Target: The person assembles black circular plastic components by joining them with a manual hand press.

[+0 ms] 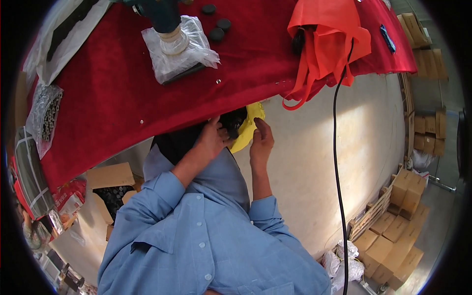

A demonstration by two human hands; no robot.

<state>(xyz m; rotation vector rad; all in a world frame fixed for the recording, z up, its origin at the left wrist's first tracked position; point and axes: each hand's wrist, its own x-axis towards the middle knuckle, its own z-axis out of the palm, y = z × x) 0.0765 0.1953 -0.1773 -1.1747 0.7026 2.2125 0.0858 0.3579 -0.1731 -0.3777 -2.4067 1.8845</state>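
Below the table's front edge, a yellow bag or lined container (253, 114) with black pieces (234, 121) inside sits by my lap, partly hidden under the red cloth. My left hand (213, 139) is at its left side, with the index finger stretched toward the cloth edge and the other fingers apart by the black pieces. On the right side my right hand (262, 141) is raised, with its bent fingers and thumb spread close to the yellow rim. I cannot make out anything held in either hand.
On the red-covered table (108, 93) stands a dark green tool (164, 17) on a plastic-wrapped base (179, 49). Black discs (216, 34), a red bag (324, 42) and a blue cutter (387, 38) lie around it. A black cable (336, 147) hangs at right; cartons (393, 236) are stacked beyond.
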